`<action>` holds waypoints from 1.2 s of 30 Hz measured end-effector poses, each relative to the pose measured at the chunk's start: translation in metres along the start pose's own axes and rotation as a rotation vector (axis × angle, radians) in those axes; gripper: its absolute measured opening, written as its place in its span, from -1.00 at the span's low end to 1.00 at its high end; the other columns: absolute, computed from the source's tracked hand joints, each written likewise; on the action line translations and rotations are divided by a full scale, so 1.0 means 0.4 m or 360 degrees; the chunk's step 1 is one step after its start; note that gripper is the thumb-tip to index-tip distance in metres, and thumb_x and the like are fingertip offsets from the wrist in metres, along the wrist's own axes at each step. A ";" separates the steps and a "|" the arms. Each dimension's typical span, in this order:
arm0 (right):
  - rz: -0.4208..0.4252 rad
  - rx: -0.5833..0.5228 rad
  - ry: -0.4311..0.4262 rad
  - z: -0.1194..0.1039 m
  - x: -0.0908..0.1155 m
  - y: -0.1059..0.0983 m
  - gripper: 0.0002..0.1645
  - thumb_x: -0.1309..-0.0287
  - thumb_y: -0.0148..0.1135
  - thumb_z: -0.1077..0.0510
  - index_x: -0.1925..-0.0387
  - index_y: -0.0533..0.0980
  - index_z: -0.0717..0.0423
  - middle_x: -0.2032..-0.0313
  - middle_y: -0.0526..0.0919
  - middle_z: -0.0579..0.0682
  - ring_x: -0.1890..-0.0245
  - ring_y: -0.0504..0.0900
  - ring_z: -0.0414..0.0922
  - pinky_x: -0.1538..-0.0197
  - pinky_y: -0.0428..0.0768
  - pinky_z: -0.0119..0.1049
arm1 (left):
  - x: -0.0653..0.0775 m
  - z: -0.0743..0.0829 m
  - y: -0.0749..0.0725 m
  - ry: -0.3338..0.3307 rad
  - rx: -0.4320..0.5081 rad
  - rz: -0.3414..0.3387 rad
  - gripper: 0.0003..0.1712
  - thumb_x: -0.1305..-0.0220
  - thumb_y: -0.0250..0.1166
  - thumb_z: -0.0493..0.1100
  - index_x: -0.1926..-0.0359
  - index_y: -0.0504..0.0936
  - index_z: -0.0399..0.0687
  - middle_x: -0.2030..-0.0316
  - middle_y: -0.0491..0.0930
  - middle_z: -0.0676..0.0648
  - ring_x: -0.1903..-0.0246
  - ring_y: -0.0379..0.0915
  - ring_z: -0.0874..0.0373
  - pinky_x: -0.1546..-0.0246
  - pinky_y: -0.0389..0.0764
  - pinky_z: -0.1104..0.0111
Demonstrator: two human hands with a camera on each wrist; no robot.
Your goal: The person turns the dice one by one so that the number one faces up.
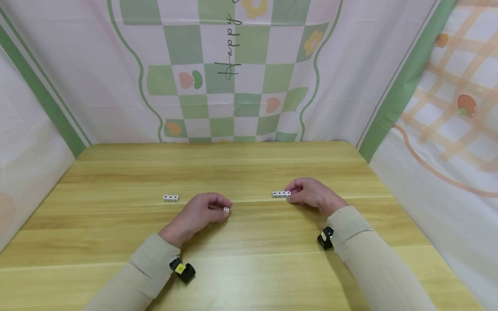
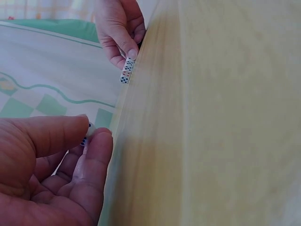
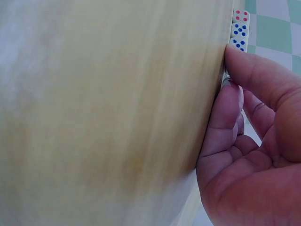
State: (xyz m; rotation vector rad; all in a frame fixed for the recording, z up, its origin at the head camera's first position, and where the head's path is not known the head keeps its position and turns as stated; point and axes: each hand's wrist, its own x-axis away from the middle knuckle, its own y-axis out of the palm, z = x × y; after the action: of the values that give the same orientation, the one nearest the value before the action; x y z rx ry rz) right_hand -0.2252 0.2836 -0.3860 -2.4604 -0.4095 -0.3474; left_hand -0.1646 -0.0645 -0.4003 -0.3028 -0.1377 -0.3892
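Observation:
Between the thumb and forefinger of my left hand is a single white die, held just above or at the tabletop; the left wrist view shows the die partly covered by the fingertips. My right hand pinches the right end of a row of several white dice lined up on the table. In the right wrist view, thumb and finger hide that end, while the dice beyond show red and blue pips. Left of my left hand lies another row of three dice.
A wood-grain table lies under both hands. Behind its far edge hangs a checkered curtain, with more cloth on both sides. Black wrist cameras, including the left one, sit at the sleeves.

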 end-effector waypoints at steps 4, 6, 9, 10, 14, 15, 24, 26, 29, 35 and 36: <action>0.0000 0.0002 0.0004 0.000 0.000 0.001 -0.66 -0.22 0.46 0.25 -0.01 0.63 0.26 0.25 0.62 -0.03 0.29 0.50 -0.16 0.23 0.50 -0.37 | 0.001 0.000 -0.001 0.0003 -0.0013 0.0001 -0.73 -0.36 0.39 -0.27 -0.06 0.71 -0.12 0.04 0.67 -0.09 0.14 0.57 0.07 0.19 0.60 0.28; 0.0000 0.0004 0.0006 -0.001 0.000 0.001 -0.66 -0.22 0.46 0.25 -0.01 0.63 0.26 0.25 0.62 -0.03 0.29 0.50 -0.16 0.22 0.50 -0.36 | 0.001 0.000 -0.001 0.0001 -0.0017 0.0003 -0.74 -0.36 0.39 -0.27 -0.05 0.72 -0.12 0.05 0.67 -0.09 0.14 0.57 0.07 0.18 0.60 0.28; 0.0002 0.0005 0.0006 -0.001 0.000 0.001 -0.66 -0.22 0.46 0.25 -0.01 0.64 0.26 0.25 0.62 -0.03 0.29 0.50 -0.16 0.22 0.50 -0.36 | 0.000 -0.001 -0.001 0.0007 -0.0013 0.0000 -0.75 -0.36 0.40 -0.28 -0.04 0.73 -0.14 0.05 0.68 -0.09 0.14 0.58 0.08 0.15 0.61 0.29; 0.0003 0.0005 0.0005 -0.001 0.000 0.001 -0.66 -0.22 0.46 0.25 -0.01 0.64 0.26 0.25 0.62 -0.03 0.29 0.50 -0.16 0.22 0.51 -0.36 | -0.001 -0.002 -0.001 0.0015 -0.0016 0.0001 -0.76 -0.36 0.40 -0.28 -0.03 0.73 -0.15 0.06 0.68 -0.10 0.14 0.58 0.09 0.14 0.61 0.29; 0.0002 0.0000 0.0003 -0.001 0.001 0.001 -0.66 -0.22 0.46 0.25 -0.01 0.64 0.26 0.25 0.62 -0.03 0.29 0.50 -0.16 0.23 0.51 -0.36 | -0.001 -0.004 0.000 0.0048 -0.0017 -0.0005 -0.77 -0.34 0.41 -0.29 0.00 0.71 -0.17 0.09 0.68 -0.09 0.16 0.55 0.10 0.13 0.61 0.29; 0.0002 0.0001 0.0002 -0.002 0.002 0.001 -0.66 -0.22 0.46 0.25 -0.01 0.64 0.26 0.25 0.62 -0.02 0.29 0.50 -0.15 0.22 0.51 -0.36 | -0.001 -0.004 0.000 0.0055 -0.0016 -0.0008 -0.77 -0.34 0.41 -0.30 0.00 0.71 -0.18 0.10 0.68 -0.09 0.16 0.54 0.09 0.14 0.61 0.29; 0.0007 0.0029 0.0019 0.000 0.003 -0.002 -0.70 -0.22 0.46 0.22 0.02 0.65 0.21 0.25 0.63 -0.02 0.28 0.49 -0.12 0.20 0.49 -0.33 | 0.001 -0.003 -0.001 0.0054 -0.0025 0.0000 -0.77 -0.31 0.42 -0.29 0.03 0.69 -0.19 0.12 0.68 -0.09 0.17 0.55 0.09 0.17 0.63 0.30; 0.0005 0.0030 0.0016 0.000 0.002 -0.002 -0.70 -0.21 0.46 0.22 0.03 0.65 0.21 0.26 0.63 -0.02 0.30 0.49 -0.13 0.21 0.49 -0.33 | 0.001 -0.004 0.000 0.0046 -0.0043 0.0008 -0.79 -0.33 0.41 -0.26 0.03 0.70 -0.16 0.13 0.68 -0.07 0.19 0.54 0.09 0.21 0.60 0.29; 0.0005 0.0035 0.0018 0.001 0.002 -0.002 -0.70 -0.21 0.46 0.22 0.03 0.65 0.20 0.26 0.62 -0.03 0.30 0.48 -0.13 0.21 0.48 -0.32 | -0.002 -0.006 0.001 0.0031 0.0000 -0.0003 -0.82 -0.42 0.35 -0.25 0.01 0.70 -0.19 0.10 0.70 -0.11 0.16 0.61 0.11 0.17 0.65 0.30; 0.0000 0.0050 0.0031 0.000 0.005 -0.001 -0.71 -0.22 0.46 0.20 0.03 0.66 0.16 0.24 0.64 -0.01 0.28 0.49 -0.10 0.17 0.48 -0.29 | -0.004 -0.009 0.003 0.0030 0.0058 -0.0032 -0.82 -0.45 0.32 -0.26 0.00 0.68 -0.24 0.11 0.70 -0.15 0.12 0.64 0.10 0.06 0.70 0.28; -0.0003 0.0056 0.0029 -0.001 0.006 -0.001 -0.71 -0.23 0.45 0.19 0.03 0.65 0.16 0.23 0.64 -0.01 0.27 0.49 -0.10 0.16 0.48 -0.28 | -0.003 -0.008 0.003 0.0034 0.0046 -0.0030 -0.81 -0.43 0.35 -0.26 0.00 0.69 -0.22 0.12 0.70 -0.14 0.14 0.63 0.10 0.08 0.70 0.28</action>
State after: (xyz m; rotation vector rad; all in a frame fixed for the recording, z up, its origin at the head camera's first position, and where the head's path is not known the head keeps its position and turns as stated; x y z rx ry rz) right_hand -0.2232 0.2841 -0.3849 -2.4209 -0.4072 -0.3605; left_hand -0.1651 -0.0641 -0.4040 -0.2690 -0.1250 -0.4089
